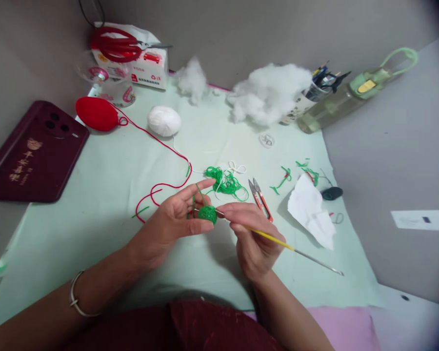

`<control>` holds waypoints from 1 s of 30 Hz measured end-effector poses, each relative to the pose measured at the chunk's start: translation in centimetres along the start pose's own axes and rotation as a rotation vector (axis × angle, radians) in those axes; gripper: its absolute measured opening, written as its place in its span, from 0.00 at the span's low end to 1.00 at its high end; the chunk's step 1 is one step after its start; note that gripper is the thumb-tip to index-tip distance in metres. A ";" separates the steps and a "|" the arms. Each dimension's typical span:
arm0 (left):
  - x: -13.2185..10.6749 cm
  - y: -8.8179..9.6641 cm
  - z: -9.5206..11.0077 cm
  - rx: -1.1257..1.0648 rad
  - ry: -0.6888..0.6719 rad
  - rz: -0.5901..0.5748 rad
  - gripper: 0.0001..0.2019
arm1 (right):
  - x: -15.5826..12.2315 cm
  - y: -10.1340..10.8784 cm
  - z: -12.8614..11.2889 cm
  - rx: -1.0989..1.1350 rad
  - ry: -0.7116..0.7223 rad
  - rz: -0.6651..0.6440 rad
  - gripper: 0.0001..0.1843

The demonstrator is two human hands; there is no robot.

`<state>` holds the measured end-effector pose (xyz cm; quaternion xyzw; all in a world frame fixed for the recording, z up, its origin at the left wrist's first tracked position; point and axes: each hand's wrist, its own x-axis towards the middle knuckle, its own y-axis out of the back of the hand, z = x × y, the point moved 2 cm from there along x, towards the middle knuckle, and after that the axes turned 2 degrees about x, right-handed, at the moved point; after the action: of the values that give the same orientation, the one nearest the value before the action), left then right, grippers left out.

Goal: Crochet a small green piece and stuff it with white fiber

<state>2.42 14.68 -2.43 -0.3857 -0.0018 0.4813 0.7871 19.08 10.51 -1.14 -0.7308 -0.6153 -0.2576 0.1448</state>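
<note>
Between the thumb and fingers of my left hand [171, 219] is a small round green crochet piece [208, 213]. Green yarn runs up from it over my raised left index finger. My right hand [256, 239] grips a crochet hook [274, 238] with a yellow middle and metal ends. One end of the hook meets the green piece; the other points down to the right. A loose tangle of green yarn [227, 183] with some white strands lies just beyond my hands. Red-handled thread snips [260, 200] rest to the right of the tangle.
A red yarn ball [97, 113] trails its strand toward my left hand, near a white yarn ball [164, 121]. White stuffing [270, 92], a bottle [336, 105] and a tissue box [149, 68] with red scissors [117, 45] stand behind. Crumpled paper [310, 209] lies right.
</note>
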 end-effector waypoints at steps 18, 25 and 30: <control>-0.6 -0.2 -0.4 0.411 -0.354 0.209 0.31 | -0.3 -1.0 1.6 0.311 -0.342 0.113 0.05; -0.9 -0.6 -0.8 0.536 -0.401 0.341 0.28 | -0.7 -1.9 1.7 0.354 -0.428 0.152 0.06; -1.1 -0.5 -0.5 0.582 -0.368 0.350 0.26 | -0.4 -1.1 2.2 0.323 -0.397 0.130 0.06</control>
<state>2.42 13.45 -2.06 -0.0477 0.0595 0.6501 0.7560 18.44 11.52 -3.30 -0.7725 -0.6165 0.0024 0.1523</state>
